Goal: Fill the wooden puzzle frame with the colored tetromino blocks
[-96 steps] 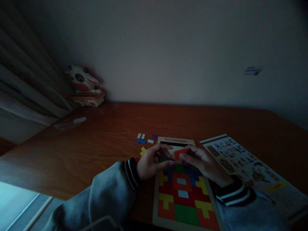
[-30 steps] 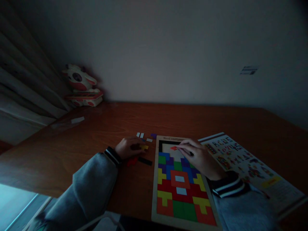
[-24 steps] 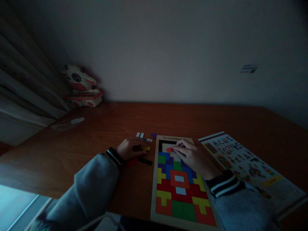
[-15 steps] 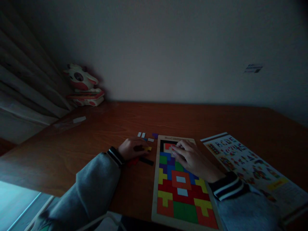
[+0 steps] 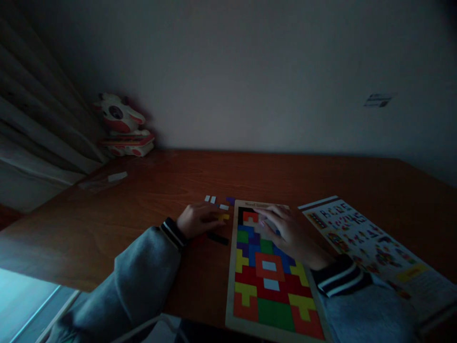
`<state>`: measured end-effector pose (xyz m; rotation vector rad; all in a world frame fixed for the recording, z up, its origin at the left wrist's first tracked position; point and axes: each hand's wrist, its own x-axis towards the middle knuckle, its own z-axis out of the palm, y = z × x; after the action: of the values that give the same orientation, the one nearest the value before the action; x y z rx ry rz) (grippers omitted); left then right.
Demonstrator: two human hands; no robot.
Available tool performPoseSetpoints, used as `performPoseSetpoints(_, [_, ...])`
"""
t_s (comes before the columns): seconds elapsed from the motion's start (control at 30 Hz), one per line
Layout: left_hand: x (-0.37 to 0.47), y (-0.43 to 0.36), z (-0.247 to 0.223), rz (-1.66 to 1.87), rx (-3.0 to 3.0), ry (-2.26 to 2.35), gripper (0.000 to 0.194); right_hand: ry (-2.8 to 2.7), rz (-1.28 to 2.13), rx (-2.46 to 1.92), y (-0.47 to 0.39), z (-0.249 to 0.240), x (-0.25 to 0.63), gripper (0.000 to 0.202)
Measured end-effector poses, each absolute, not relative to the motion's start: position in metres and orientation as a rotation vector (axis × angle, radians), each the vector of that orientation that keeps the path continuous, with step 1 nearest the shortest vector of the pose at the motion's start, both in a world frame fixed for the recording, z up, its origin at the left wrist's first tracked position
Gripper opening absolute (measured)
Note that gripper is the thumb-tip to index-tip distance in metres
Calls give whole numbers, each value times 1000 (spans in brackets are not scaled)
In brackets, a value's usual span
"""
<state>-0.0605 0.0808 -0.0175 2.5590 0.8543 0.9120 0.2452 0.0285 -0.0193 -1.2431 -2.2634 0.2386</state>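
On the tabletop, left of the wooden puzzle board [image 5: 230,295], my left hand [image 5: 198,220] is closed with a yellow puzzle piece [image 5: 223,216] between thumb and fingertips. A black bar-shaped piece [image 5: 218,238] and a partly hidden red piece [image 5: 200,239] lie beneath that hand. My right hand [image 5: 285,233] hovers over the board's upper right, fingers stretched and apart from the thumb, with nothing seen in it. By its fingertips an orange piece [image 5: 250,216] sits in the upper part of the board, beside dark uncovered tray. Coloured pieces fill the lower rows.
Small white pieces [image 5: 213,199] and a purple piece [image 5: 231,201] lie beyond my left hand. A printed pattern sheet [image 5: 378,252] rests to the right of the board. At the back left stands a cow-shaped toy [image 5: 123,126], with a clear plastic bag [image 5: 102,183] nearer.
My right fingers have drawn off the orange piece and straightened, leaving it more visible in the board. The yellow piece has shifted slightly right and away with my left fingertips.
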Motion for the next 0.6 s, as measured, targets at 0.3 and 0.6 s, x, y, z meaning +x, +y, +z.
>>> performPoseSetpoints(0.3, [3, 56, -7, 1017, 2040, 883, 36, -2112, 452, -1025, 23, -11, 238, 28])
performPoseSetpoints(0.6, [21, 54, -10, 961, 1927, 916, 29, -1903, 647, -1186, 26, -21, 238, 18])
